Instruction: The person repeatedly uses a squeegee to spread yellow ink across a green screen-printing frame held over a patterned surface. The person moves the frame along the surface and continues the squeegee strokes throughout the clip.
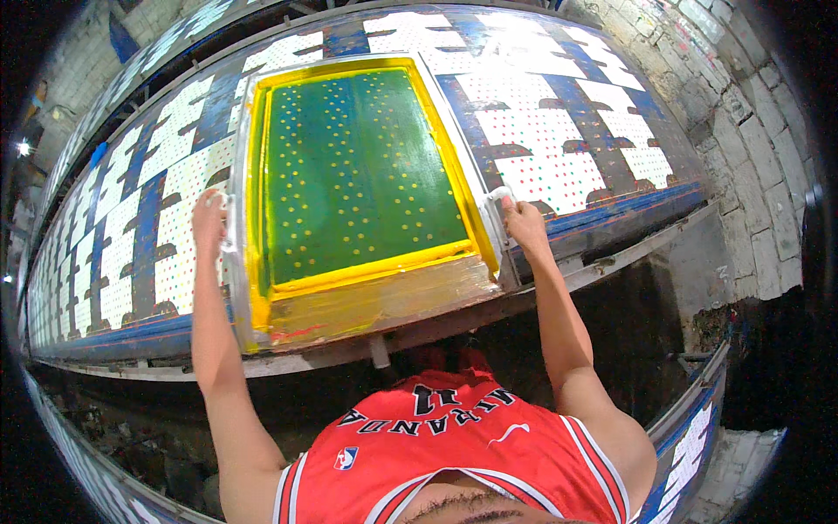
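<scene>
A screen printing frame (483,188) lies on the long table in front of me. Its green mesh (362,166) carries rows of small yellowish dots, and yellow ink is smeared thickly around the mesh edge. My left hand (209,223) is closed at the frame's left side, by a whitish grip there. On the opposite side, my right hand (524,220) closes around another white grip, thumb uppermost. Both arms reach forward, spread to the frame's width. Beneath the frame, the table surface is hidden. Brownish tape (384,301) covers the frame's near end, marked with a red streak.
White cut fabric pieces (537,131) lie in rows on the dark blue table (567,223), several printed with coloured dots. A metal rail (611,249) runs along the near edge. A block wall (742,131) stands at right. Another table with white pieces (690,454) shows at lower right.
</scene>
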Action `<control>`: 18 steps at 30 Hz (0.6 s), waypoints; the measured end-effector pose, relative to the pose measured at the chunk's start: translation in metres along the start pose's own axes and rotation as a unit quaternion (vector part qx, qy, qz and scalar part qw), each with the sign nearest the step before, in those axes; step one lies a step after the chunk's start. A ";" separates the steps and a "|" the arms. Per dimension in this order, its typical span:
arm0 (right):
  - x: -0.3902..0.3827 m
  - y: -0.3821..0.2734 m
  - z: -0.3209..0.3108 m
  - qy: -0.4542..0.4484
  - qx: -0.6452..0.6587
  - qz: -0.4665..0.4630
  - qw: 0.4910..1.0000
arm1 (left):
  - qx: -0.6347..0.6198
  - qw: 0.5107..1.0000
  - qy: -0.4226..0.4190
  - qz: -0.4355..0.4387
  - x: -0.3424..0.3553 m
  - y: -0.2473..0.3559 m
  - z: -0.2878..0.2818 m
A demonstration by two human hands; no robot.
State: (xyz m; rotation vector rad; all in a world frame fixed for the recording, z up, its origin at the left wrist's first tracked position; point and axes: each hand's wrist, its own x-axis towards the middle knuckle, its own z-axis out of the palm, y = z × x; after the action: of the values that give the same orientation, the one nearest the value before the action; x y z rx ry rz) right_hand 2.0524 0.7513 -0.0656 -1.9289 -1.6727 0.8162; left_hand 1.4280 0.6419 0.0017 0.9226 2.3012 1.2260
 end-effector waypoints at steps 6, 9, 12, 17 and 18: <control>0.057 0.036 -0.091 -0.019 0.120 -0.025 0.992 | -0.062 0.998 -0.032 0.008 -0.024 0.089 0.053; 0.104 0.075 -0.153 -0.011 0.077 -0.028 0.997 | -0.070 0.997 -0.033 0.006 -0.062 0.113 0.135; 0.146 0.125 -0.206 -0.012 0.063 -0.005 0.998 | -0.055 0.998 -0.007 0.017 -0.104 0.136 0.218; 0.203 0.206 -0.266 -0.050 0.039 0.016 0.998 | -0.095 0.995 0.005 0.008 -0.168 0.163 0.324; 0.212 0.219 -0.273 -0.052 0.027 0.011 0.998 | -0.083 0.996 0.010 0.024 -0.174 0.167 0.337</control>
State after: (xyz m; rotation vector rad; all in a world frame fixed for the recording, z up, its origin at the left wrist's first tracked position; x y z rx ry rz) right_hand 2.4165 0.9373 -0.0468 -1.9001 -1.6729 0.9760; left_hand 1.8139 0.7865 -0.0406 0.9144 2.1648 1.4274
